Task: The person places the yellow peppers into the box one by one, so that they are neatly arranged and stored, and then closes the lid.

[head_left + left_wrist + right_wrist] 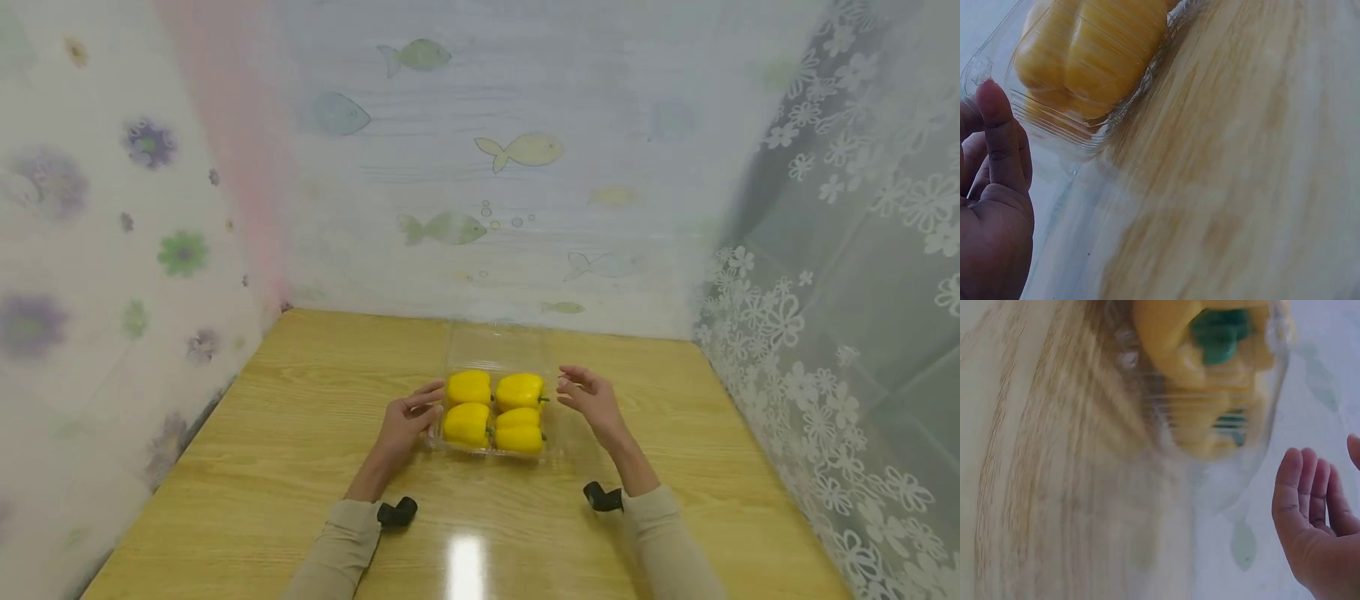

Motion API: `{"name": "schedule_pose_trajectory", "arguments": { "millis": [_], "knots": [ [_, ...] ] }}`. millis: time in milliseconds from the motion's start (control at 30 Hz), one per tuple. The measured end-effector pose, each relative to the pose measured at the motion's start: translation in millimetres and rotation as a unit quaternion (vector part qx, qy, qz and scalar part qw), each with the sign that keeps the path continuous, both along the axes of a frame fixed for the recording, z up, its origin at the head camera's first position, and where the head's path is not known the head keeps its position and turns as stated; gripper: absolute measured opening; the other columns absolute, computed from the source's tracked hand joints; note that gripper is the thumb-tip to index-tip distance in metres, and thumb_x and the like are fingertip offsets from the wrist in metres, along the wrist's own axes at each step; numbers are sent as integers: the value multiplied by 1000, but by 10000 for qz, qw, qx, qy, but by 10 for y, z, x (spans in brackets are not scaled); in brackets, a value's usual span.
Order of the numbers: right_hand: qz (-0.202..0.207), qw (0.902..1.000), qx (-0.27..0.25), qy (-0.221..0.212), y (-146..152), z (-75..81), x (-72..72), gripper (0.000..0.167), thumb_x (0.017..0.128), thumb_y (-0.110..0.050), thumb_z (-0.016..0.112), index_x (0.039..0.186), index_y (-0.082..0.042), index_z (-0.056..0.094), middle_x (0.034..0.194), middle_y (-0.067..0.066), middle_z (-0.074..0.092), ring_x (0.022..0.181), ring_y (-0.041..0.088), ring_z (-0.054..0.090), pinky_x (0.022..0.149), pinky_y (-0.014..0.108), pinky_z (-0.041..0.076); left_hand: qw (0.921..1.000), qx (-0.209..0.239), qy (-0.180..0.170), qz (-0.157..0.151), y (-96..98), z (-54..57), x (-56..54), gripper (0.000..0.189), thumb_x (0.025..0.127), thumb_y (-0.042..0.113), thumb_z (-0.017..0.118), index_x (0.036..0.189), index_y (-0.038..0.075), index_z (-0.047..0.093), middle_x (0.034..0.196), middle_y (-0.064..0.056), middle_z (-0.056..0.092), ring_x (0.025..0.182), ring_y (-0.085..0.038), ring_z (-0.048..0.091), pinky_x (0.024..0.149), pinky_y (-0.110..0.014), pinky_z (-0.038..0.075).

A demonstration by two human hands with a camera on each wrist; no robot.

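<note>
A clear plastic clamshell container [480, 452] stands on the table, holding several yellow bell peppers [467, 425] with green stems. Its see-through lid [495, 343] is folded back toward the wall. My left hand [405, 423] is at the container's left side; in the left wrist view its thumb [996, 103] meets the rim at a corner and appears to pinch it with the fingers behind. To the right of the container, my right hand [596, 404] is raised and apart from it, fingers gently bent and holding nothing. Green stems [1219, 334] show through the plastic in the right wrist view.
The wood-grain table [285, 467] extends around the container. Behind it rises a wall covering with fish drawings [525, 150]; flower-patterned sheets [180, 250] hang at both sides. Black wrist-worn devices [397, 512] sit at both sleeves.
</note>
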State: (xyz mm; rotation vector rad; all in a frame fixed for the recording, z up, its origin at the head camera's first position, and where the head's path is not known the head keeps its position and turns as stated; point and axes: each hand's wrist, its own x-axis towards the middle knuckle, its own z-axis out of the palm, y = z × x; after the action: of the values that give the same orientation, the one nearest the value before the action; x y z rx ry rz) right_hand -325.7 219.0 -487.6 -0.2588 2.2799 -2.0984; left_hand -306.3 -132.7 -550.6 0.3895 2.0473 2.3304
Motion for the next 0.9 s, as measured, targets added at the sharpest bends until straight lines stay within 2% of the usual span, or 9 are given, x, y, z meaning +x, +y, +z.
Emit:
{"name": "schedule_pose_trajectory", "arguments": {
  "millis": [133, 300, 433, 567, 733, 900],
  "knots": [
    [-217, 9991, -213, -286, 52, -88, -105, 47, 106, -14, 57, 144, 10, 46, 126, 16, 55, 110, 24, 63, 91, 27, 57, 10000, -2, -27, 23, -1, -14, -3, 35, 99, 9, 67, 130, -6, 66, 153, -13, 51, 70, -9, 56, 60, -18, 48],
    [-325, 9979, -7, -555, 94, -153, -245, 51, 108, -17, 53, 150, 8, 40, 141, 27, 46, 119, 32, 57, 95, 28, 55, 9999, -81, -63, 65, -1, -36, -22, 33, 99, 8, 67, 129, -4, 67, 151, -11, 53, 81, -9, 60, 63, -18, 49],
    [-242, 9966, 188, -765, 95, -180, -355, 54, 109, -19, 51, 153, 7, 36, 150, 31, 40, 127, 40, 50, 103, 36, 52, 9999, -105, -83, 80, -3, -35, -20, 32, 99, 6, 66, 129, -4, 67, 151, -12, 53, 89, -10, 63, 64, -18, 49],
    [-173, 9950, 304, -933, 74, -196, -461, 58, 109, -23, 49, 155, 8, 32, 153, 31, 38, 134, 44, 45, 109, 43, 47, 9999, -141, -84, 51, -8, -18, -8, 33, 99, 6, 66, 130, -4, 67, 151, -12, 52, 88, -10, 62, 64, -18, 49],
    [-40, 9935, 401, -1061, 53, -226, -584, 58, 110, -24, 47, 156, 7, 30, 156, 30, 34, 139, 45, 41, 112, 44, 44, 9998, -181, -64, 71, -16, -6, -3, 33, 99, 7, 66, 130, -4, 67, 151, -12, 53, 84, -10, 61, 63, -18, 49],
    [70, 9924, 612, -1067, 5, -253, -669, 58, 111, -25, 44, 157, 6, 28, 157, 32, 34, 141, 45, 41, 108, 40, 48, 9999, -128, -54, 20, -14, -4, -14, 34, 99, 7, 66, 130, -4, 66, 152, -12, 51, 85, -11, 61, 63, -18, 49]
  ]
}}
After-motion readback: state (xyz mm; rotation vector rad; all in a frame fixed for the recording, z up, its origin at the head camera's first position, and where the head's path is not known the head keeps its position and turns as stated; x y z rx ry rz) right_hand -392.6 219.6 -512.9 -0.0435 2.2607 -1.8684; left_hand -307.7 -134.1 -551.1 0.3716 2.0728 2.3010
